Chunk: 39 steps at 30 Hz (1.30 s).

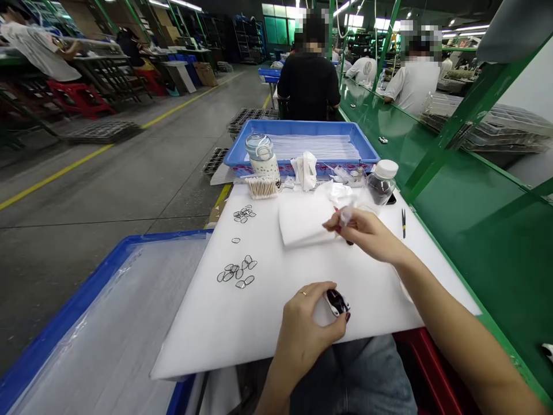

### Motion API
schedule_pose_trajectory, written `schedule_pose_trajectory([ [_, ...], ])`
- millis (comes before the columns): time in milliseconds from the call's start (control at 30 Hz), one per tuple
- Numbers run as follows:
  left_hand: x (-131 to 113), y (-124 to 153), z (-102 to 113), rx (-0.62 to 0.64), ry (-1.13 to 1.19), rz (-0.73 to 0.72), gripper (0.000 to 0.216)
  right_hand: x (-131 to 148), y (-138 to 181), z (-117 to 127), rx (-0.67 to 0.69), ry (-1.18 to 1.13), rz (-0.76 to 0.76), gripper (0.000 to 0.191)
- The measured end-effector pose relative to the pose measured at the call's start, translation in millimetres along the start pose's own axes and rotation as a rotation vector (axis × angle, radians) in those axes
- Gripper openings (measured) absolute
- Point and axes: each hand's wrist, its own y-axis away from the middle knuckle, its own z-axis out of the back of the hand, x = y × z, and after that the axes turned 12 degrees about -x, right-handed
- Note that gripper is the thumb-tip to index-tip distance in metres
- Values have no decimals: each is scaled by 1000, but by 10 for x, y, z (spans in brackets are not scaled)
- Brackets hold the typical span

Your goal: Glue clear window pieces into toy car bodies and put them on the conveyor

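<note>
My left hand (307, 323) is closed in a pinch on a small dark oval lens piece (336, 301), held just above the white foam board (259, 311) near its front edge. My right hand (367, 230) is closed round a thin stick-like tool with a white tip (345, 216), its tip over a folded white cloth (302, 222) in the middle of the board. Several small oval rings (237, 274) lie loose on the board to the left, with another cluster (244, 214) farther back.
A blue tray (302, 128) stands at the board's far end, with a white bottle (262, 154), a bundle of cotton swabs (261, 187) and a jar (381, 181) in front. Black tweezers (403, 223) lie at right. Another blue tray (86, 276) sits left. Other people work ahead.
</note>
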Motion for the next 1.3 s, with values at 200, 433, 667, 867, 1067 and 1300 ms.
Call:
schedule_pose_trajectory([
  [200, -44, 37, -126, -121, 82, 60, 33, -253, 599, -302, -259, -334, -205, 20],
  [433, -46, 16, -121, -126, 90, 90, 29, 202, 634, -386, -360, -618, -118, 66],
  [667, -67, -8, -145, -170, 62, 63, 21, 318, 635, -510, -249, -795, -184, 69],
  [867, -73, -19, -130, -142, 71, 57, 15, 246, 620, -605, -178, -802, -179, 67],
  [1067, -79, -22, -133, -154, 82, 67, 16, 253, 593, -607, -176, -810, -180, 66],
  [1300, -82, -22, -128, -144, 89, 90, 17, 283, 598, -633, -222, -760, -220, 67],
])
